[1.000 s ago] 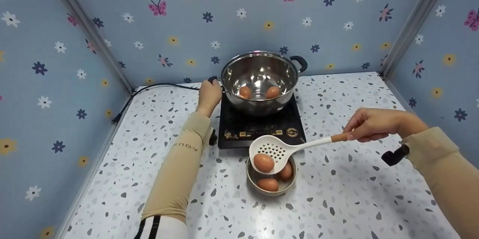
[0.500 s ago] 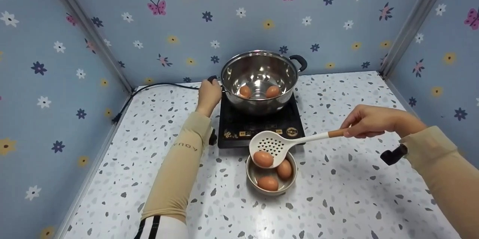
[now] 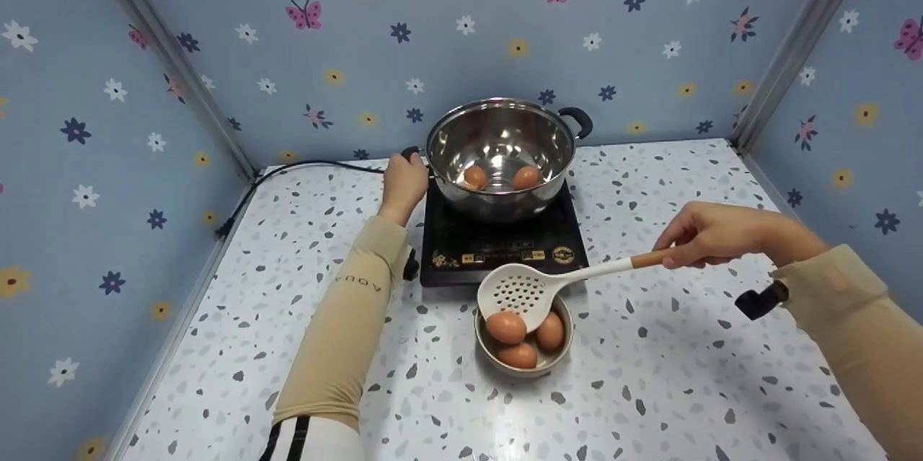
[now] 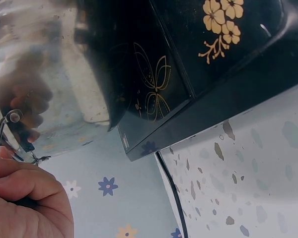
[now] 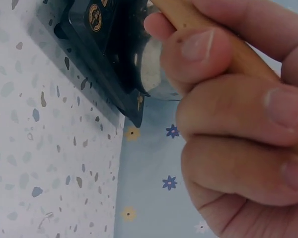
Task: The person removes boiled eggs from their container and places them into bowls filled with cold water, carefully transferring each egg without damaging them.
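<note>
My right hand [image 3: 717, 236] grips the wooden handle [image 5: 241, 54] of a white slotted skimmer [image 3: 515, 289], whose perforated head tilts over a small bowl [image 3: 523, 372]. A brown egg [image 3: 506, 328] lies at the lower lip of that head, above the bowl. Two more eggs rest inside the bowl, one at the front [image 3: 518, 356] and one at the right [image 3: 550, 332]. With curled fingers, my left hand [image 3: 404, 183] holds the black side handle of a steel pot [image 3: 497, 205]; the left wrist view shows these fingers [image 4: 30, 183] beside the pot wall. Two eggs sit in the pot.
Beneath the pot is a black induction cooker [image 3: 505, 270], with its cable [image 3: 310, 162] running to the left. The bowl stands just in front of the cooker on a speckled white table [image 3: 649, 389]. Flower-patterned panels [image 3: 461, 28] rise behind and on both sides.
The skimmer head rises slightly, then dips lower over the bowl. Its egg has slid toward the front lip, now partly overlapping the front egg in view. My left hand stays on the pot handle.
</note>
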`<state>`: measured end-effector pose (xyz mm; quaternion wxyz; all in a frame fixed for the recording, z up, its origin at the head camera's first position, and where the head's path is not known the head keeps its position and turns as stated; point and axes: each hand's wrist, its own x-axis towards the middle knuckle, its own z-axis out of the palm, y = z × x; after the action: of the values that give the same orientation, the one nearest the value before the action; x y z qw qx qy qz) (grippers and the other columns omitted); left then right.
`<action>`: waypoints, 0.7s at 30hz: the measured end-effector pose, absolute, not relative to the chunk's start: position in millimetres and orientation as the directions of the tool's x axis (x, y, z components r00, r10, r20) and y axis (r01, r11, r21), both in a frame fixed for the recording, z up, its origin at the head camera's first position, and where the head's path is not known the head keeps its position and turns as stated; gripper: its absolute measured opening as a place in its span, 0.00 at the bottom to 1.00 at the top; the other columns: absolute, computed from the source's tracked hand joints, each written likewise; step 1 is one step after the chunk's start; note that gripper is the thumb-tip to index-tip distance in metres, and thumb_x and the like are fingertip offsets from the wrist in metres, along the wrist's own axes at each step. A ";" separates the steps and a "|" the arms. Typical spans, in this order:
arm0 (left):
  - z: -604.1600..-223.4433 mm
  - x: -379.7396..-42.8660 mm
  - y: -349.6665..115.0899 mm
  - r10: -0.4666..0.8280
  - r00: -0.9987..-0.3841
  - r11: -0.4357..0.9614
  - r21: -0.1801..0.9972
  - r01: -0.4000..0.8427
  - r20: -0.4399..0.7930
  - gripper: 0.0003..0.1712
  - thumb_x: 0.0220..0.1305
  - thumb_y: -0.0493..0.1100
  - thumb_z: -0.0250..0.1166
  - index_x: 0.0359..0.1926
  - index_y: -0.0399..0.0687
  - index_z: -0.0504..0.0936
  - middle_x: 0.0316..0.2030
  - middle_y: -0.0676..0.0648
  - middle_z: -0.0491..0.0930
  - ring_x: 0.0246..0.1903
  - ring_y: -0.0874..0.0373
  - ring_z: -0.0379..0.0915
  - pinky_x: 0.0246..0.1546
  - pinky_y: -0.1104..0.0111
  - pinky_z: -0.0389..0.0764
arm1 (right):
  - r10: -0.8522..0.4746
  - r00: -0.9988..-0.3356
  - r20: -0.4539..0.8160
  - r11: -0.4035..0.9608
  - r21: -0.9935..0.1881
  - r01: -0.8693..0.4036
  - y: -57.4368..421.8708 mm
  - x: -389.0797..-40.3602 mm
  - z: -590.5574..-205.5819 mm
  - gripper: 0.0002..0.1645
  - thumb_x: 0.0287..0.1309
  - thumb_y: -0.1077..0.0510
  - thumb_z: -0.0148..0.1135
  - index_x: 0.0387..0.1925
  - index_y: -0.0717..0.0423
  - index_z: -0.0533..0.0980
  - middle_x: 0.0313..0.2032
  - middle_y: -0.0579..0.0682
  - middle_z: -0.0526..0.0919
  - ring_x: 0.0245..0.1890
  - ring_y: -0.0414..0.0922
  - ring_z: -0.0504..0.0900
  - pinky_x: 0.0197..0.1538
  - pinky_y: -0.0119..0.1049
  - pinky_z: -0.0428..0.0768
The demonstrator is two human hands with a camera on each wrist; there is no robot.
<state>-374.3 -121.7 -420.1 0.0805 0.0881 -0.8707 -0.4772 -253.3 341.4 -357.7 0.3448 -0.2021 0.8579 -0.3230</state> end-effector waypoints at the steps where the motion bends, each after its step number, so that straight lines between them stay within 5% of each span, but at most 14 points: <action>1: -420.0 -374.1 -121.4 -0.230 -0.972 0.527 0.846 -0.077 0.055 0.29 0.87 0.47 0.43 0.65 0.22 0.72 0.61 0.23 0.79 0.66 0.31 0.76 0.68 0.44 0.75 | -0.568 -0.684 -0.458 0.712 -0.691 -0.128 340.8 -252.3 -356.4 0.14 0.70 0.61 0.71 0.53 0.60 0.89 0.21 0.43 0.76 0.15 0.34 0.64 0.21 0.26 0.63; 21: -421.1 -372.9 -122.2 -0.212 -0.976 0.520 0.851 -0.077 0.041 0.30 0.88 0.48 0.42 0.66 0.22 0.71 0.60 0.24 0.78 0.64 0.32 0.77 0.67 0.43 0.75 | -0.565 -0.739 -0.366 0.715 -0.664 -0.218 341.5 -244.6 -345.6 0.13 0.70 0.60 0.72 0.53 0.59 0.90 0.21 0.44 0.77 0.15 0.34 0.64 0.19 0.27 0.64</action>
<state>-372.9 -122.2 -421.1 0.0701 0.0833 -0.8688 -0.4830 -244.6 341.5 -345.6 0.2849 -0.2221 0.8811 -0.3052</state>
